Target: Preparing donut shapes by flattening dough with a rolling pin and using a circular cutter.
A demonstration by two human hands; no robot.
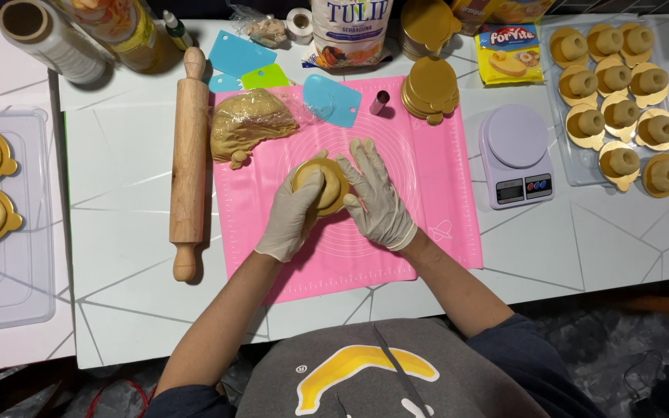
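While both gloved hands press around a small round of tan dough (pixel 325 186) seated on a gold scalloped board (pixel 340 203), the piece sits near the middle of the pink silicone mat (pixel 435 193), which serves as the landmark here. The left hand (pixel 294 210) curls over the dough's near-left side, fingers closed on it; the right hand (pixel 377 193) lies flatter against its right side, fingers spread and touching the board's edge.

The dough looks soft, so uneven pressure from the curled left fingers could dent or skew the shape, and the thin board could flex or slide on the slick mat if the right hand pushes sideways. Gloves may also stick and pull the surface.

At the mat's upper-left corner lies a wrapped lump of dough (pixel 248 124), just beside the working spot and close enough for a left elbow or wrist to nudge. Left of the mat, a wooden rolling pin (pixel 188 159) lies lengthwise and could roll if bumped. On the mat's top edge rest a blue scraper (pixel 333 99), a small metal cutter (pixel 380 101) and a stack of gold boards (pixel 430 91). Right of the mat stands a lilac kitchen scale (pixel 516 155), and farther right a clear tray (pixel 578 172) of finished dough pieces. Far left of the mat, another tray (pixel 11 302) holds two ring-shaped pieces.
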